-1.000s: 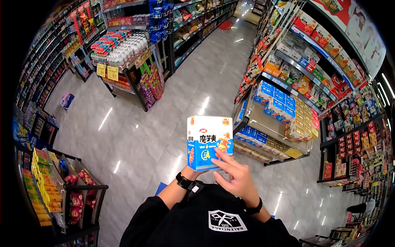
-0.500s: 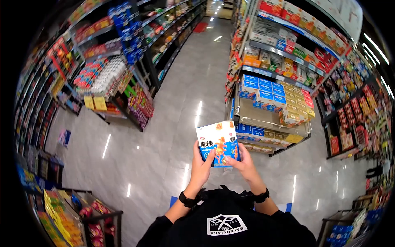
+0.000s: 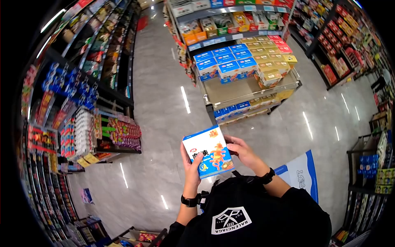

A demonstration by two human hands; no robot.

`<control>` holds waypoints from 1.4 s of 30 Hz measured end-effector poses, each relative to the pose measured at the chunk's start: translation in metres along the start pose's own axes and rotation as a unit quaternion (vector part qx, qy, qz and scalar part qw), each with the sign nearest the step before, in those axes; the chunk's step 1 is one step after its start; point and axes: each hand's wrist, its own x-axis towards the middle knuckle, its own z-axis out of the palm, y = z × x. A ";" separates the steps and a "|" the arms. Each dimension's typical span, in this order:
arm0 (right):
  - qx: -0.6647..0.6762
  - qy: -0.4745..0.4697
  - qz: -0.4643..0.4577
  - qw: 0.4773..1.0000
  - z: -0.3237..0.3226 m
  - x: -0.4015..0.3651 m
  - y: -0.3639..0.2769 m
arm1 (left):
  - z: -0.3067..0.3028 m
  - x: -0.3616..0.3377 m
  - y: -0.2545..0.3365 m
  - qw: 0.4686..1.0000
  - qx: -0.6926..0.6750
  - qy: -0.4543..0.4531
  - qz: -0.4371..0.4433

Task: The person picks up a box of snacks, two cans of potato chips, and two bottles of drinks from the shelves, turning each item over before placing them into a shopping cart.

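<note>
Tile floor (image 3: 164,123), grey and glossy, lies below both hands. Ahead of them stands a metal display shelf (image 3: 238,88) of blue and yellow cartons. The white-and-blue printed cardboard box (image 3: 210,152) is clasped between the left hand (image 3: 190,164) and the right hand (image 3: 242,150), fingers curled on opposite edges. Risk: the edge-only grip may slip and the box may drop.

Both forearms bend up before the chest, the left hand (image 3: 191,165) and right hand (image 3: 242,150) near each other, fingers curled in a closed grasp.
</note>
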 end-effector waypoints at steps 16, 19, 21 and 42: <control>-0.042 0.068 0.150 0.985 -0.080 0.075 -0.096 | 0.065 0.122 -0.016 0.951 -0.047 0.041 -0.303; -0.096 0.066 0.085 0.990 -0.093 0.089 -0.095 | 0.072 0.140 -0.026 0.967 0.008 0.044 -0.249; -0.075 0.050 0.090 0.992 -0.106 0.092 -0.101 | 0.096 0.145 -0.019 0.976 0.167 -0.012 -0.137; -0.490 -0.030 -0.219 0.843 -0.130 0.241 -0.111 | 0.012 0.104 -0.023 0.767 0.634 0.093 -0.017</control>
